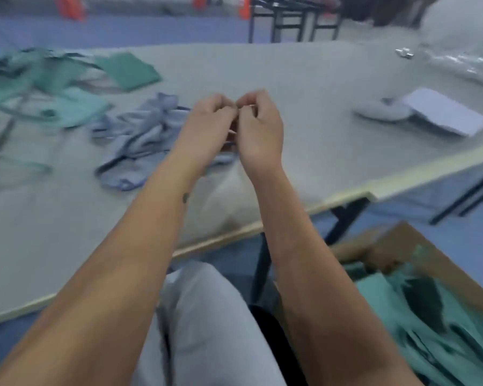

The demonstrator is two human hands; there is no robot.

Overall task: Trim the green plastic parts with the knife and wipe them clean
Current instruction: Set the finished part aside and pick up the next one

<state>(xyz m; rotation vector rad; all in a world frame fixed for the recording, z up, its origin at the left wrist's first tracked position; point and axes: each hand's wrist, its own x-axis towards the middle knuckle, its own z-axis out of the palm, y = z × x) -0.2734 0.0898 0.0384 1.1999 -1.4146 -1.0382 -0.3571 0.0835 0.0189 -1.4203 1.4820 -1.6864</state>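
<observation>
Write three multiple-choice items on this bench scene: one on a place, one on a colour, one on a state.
1. Where does the cardboard box stand?
A. on the table
B. on the floor, right of the person
C. on a chair

2. What colour is the crumpled cloth?
A. blue-grey
B. red
C. yellow

3. How are the left hand and right hand?
A. flat on the table
B. raised together, fingers curled
C. in the box

Key: B, it sits below the table edge; A, it looks blue-grey; B, both hands meet above the table.
</observation>
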